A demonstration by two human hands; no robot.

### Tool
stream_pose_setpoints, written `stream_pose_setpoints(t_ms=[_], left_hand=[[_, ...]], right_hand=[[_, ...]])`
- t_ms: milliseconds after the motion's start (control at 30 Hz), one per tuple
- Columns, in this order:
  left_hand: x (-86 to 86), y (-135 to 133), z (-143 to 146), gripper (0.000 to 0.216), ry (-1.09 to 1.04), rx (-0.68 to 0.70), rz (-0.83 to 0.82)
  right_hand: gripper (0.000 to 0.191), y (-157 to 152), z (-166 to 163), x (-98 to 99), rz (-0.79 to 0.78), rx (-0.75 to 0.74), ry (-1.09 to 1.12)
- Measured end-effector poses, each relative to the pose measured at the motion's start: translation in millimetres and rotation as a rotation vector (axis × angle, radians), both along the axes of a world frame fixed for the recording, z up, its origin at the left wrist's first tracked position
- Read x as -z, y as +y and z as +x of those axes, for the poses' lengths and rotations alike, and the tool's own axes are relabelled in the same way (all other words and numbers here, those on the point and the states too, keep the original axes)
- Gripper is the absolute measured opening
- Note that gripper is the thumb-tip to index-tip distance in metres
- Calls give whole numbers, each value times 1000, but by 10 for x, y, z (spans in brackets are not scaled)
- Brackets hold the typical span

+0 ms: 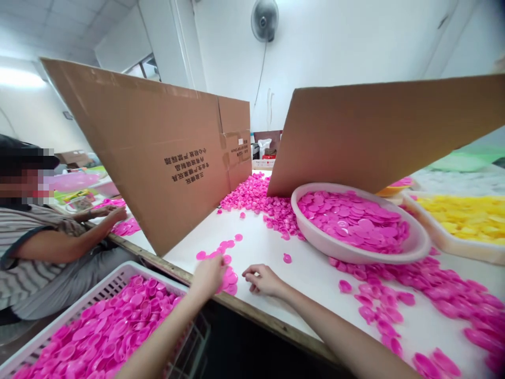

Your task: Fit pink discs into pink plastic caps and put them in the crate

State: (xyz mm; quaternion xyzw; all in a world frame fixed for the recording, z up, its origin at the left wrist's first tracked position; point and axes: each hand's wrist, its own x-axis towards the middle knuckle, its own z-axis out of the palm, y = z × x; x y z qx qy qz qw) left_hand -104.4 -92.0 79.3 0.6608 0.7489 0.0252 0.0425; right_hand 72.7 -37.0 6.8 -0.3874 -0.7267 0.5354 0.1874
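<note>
My left hand (209, 275) is over the table's front edge, beside a small cluster of flat pink plastic discs (229, 281). Motion smears its fingers, so whether it holds anything is hidden. To the right, my right hand (265, 280) hovers low over the white tabletop (256, 239). Its fingers are loosely curled and a little apart, with nothing visible in them. Several more pink discs (224, 245) lie just beyond my left hand. A single pink cup-shaped piece (287, 258) rests farther right.
A white basket (124, 267) of pink pieces stands below the edge at left. A pale basin (420, 245) holds pink discs, with loose pink cups (379, 302) around it. Cardboard sheets (158, 137) wall the table. A yellow-filled tray (453, 239) sits right; a co-worker (43, 247) sits left.
</note>
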Motion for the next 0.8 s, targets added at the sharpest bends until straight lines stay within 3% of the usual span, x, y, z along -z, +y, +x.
stream_pose_setpoints(t_ms=[100,200,300,500,600,700,800], left_hand=[[-306,-388,-610,27,290,-221,-81],[-441,-564,-766,33,435,-322,-72],[-329,-387,-429,34,259,-150,-43],[230,425,879,38,-139,279,12],[465,668,1351,52,-237,441,53],[641,721,1471,37,-305,495,76],[773,657,1336,20,-456,530,86]], right_hand=[[30,-58,-107,15,404,-110,-56],[28,-102,-95,56,623,-186,-167],[21,-136,60,80,694,-145,-290],[12,-256,630,56,561,16,-375],[31,-319,902,29,458,51,-358],[28,-293,1123,-20,392,69,-348],[13,-131,1253,-61,275,249,-176]])
